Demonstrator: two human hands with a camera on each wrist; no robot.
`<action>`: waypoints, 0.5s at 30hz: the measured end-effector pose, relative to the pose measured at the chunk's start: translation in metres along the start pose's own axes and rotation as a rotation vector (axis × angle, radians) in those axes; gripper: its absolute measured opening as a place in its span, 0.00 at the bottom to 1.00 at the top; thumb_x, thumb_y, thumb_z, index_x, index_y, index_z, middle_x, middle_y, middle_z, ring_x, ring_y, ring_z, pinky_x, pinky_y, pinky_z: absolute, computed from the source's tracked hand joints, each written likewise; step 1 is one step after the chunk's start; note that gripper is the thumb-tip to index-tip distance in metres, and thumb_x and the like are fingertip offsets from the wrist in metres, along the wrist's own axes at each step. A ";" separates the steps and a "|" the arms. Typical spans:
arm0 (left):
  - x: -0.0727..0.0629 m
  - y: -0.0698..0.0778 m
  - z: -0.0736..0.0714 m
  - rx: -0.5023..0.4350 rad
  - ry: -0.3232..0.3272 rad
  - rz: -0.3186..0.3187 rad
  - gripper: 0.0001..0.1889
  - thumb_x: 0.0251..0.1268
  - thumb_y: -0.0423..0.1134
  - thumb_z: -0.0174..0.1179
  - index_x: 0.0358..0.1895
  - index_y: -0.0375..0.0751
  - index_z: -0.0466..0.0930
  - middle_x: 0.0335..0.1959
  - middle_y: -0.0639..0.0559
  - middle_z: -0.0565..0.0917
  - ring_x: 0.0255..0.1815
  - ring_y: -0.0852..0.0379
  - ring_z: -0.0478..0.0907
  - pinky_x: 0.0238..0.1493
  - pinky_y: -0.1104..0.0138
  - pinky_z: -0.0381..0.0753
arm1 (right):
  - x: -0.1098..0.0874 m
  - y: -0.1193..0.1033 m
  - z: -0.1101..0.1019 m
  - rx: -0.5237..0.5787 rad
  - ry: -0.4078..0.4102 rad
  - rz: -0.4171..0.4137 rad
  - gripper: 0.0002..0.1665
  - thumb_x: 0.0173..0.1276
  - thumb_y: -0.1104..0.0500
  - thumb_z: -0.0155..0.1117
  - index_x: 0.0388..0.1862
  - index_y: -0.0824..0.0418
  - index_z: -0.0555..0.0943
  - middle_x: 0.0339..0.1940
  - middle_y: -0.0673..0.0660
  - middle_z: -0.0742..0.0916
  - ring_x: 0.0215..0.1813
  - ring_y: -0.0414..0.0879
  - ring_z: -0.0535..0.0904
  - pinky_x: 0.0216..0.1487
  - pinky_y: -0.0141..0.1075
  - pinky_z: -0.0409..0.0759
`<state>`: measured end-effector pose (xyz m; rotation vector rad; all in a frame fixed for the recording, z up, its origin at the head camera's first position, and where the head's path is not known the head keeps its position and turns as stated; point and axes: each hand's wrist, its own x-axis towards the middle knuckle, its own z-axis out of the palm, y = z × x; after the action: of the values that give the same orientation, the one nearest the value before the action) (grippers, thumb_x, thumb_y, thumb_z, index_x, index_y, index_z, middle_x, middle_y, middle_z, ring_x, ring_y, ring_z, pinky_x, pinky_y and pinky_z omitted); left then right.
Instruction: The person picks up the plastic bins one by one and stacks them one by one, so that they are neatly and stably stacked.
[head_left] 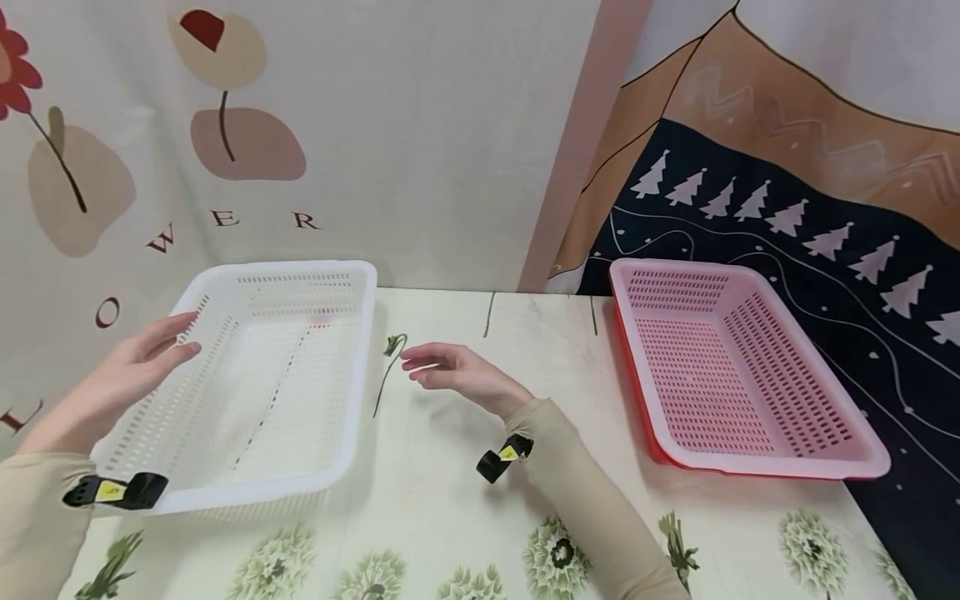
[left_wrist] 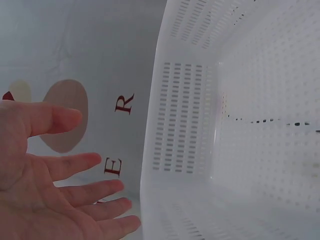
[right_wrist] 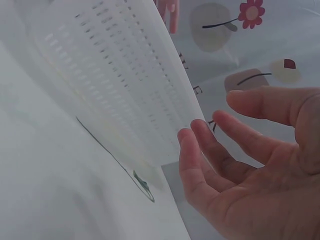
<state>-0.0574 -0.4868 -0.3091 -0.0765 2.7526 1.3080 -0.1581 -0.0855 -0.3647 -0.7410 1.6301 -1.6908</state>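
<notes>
A white plastic basket (head_left: pixel 348 375) with slotted walls sits on the left of the table, and nothing lies inside it. My left hand (head_left: pixel 146 367) is at its left rim, thumb and fingers spread apart; in the left wrist view the fingers (left_wrist: pixel 95 192) extend beside the basket wall with nothing between them. To the right of the basket, my right hand (head_left: pixel 461 375) hovers over the cloth, fingers loosely bent and holding nothing. The right wrist view shows that hand's fingertips (right_wrist: pixel 185 137) near the basket's outer side.
A pink basket (head_left: pixel 765 462) with a red basket (head_left: pixel 637 400) nested under it stands at the right. A floral cloth (head_left: pixel 450 508) covers the table. Behind hang a printed light curtain (head_left: pixel 420 150) and a dark one with trees (head_left: pixel 750 242).
</notes>
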 end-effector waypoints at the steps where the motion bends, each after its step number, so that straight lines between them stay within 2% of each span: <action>1: -0.001 -0.002 -0.001 -0.005 0.002 -0.006 0.36 0.78 0.47 0.42 0.76 0.31 0.36 0.73 0.24 0.36 0.71 0.26 0.31 0.61 0.30 0.38 | 0.001 0.000 0.001 0.003 0.002 -0.002 0.26 0.70 0.68 0.56 0.67 0.67 0.71 0.58 0.59 0.80 0.65 0.62 0.70 0.60 0.38 0.73; 3: -0.003 -0.005 -0.002 0.010 0.022 -0.025 0.36 0.78 0.48 0.41 0.76 0.33 0.36 0.74 0.26 0.36 0.72 0.28 0.30 0.65 0.34 0.37 | 0.003 0.001 0.004 0.009 0.004 -0.008 0.26 0.70 0.68 0.56 0.67 0.67 0.71 0.58 0.58 0.80 0.64 0.61 0.71 0.60 0.38 0.73; 6: -0.006 -0.011 -0.004 0.012 0.029 -0.037 0.37 0.78 0.50 0.41 0.77 0.35 0.34 0.74 0.27 0.34 0.72 0.28 0.30 0.65 0.34 0.37 | 0.006 0.003 0.009 0.022 0.004 -0.014 0.25 0.70 0.68 0.56 0.66 0.66 0.72 0.59 0.58 0.80 0.64 0.60 0.72 0.60 0.38 0.73; 7: -0.007 -0.012 -0.005 0.011 0.032 -0.043 0.37 0.78 0.50 0.41 0.77 0.37 0.34 0.74 0.28 0.35 0.73 0.29 0.31 0.68 0.38 0.38 | 0.007 0.003 0.010 0.025 0.002 -0.017 0.25 0.70 0.68 0.56 0.66 0.66 0.72 0.59 0.58 0.80 0.64 0.59 0.72 0.60 0.38 0.73; 9: -0.010 -0.015 -0.007 0.000 0.028 -0.055 0.38 0.78 0.51 0.42 0.77 0.40 0.32 0.74 0.28 0.34 0.73 0.30 0.31 0.67 0.38 0.38 | 0.009 0.004 0.013 0.030 -0.003 -0.023 0.25 0.70 0.68 0.56 0.66 0.66 0.72 0.59 0.59 0.79 0.63 0.58 0.73 0.60 0.38 0.73; 11: -0.011 -0.017 -0.008 -0.011 0.026 -0.052 0.37 0.78 0.50 0.42 0.77 0.39 0.32 0.73 0.25 0.36 0.72 0.29 0.34 0.67 0.39 0.38 | 0.011 0.004 0.016 0.028 -0.005 -0.024 0.26 0.69 0.67 0.57 0.66 0.66 0.72 0.60 0.59 0.79 0.62 0.56 0.74 0.60 0.37 0.73; 13: -0.012 -0.020 -0.010 0.025 0.036 -0.055 0.37 0.78 0.49 0.42 0.77 0.38 0.33 0.72 0.22 0.41 0.71 0.38 0.50 0.68 0.52 0.52 | 0.013 0.005 0.019 0.025 -0.003 -0.023 0.26 0.69 0.66 0.57 0.66 0.65 0.72 0.59 0.58 0.80 0.62 0.55 0.74 0.59 0.37 0.73; 14: -0.012 -0.021 -0.011 0.040 0.042 -0.055 0.37 0.78 0.49 0.42 0.77 0.36 0.34 0.71 0.21 0.43 0.67 0.46 0.58 0.65 0.55 0.58 | 0.014 0.005 0.020 0.023 -0.002 -0.022 0.26 0.69 0.66 0.58 0.66 0.65 0.72 0.59 0.57 0.80 0.62 0.56 0.74 0.59 0.37 0.73; 15: -0.012 -0.022 -0.011 0.061 0.048 -0.053 0.37 0.78 0.48 0.41 0.77 0.34 0.34 0.70 0.19 0.46 0.61 0.57 0.64 0.58 0.63 0.64 | 0.015 0.005 0.021 0.021 -0.001 -0.022 0.26 0.69 0.65 0.58 0.66 0.65 0.72 0.58 0.57 0.80 0.62 0.56 0.74 0.59 0.37 0.73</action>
<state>-0.0444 -0.5097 -0.3181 -0.1774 2.8074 1.2235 -0.1501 -0.1101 -0.3691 -0.7520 1.6065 -1.7200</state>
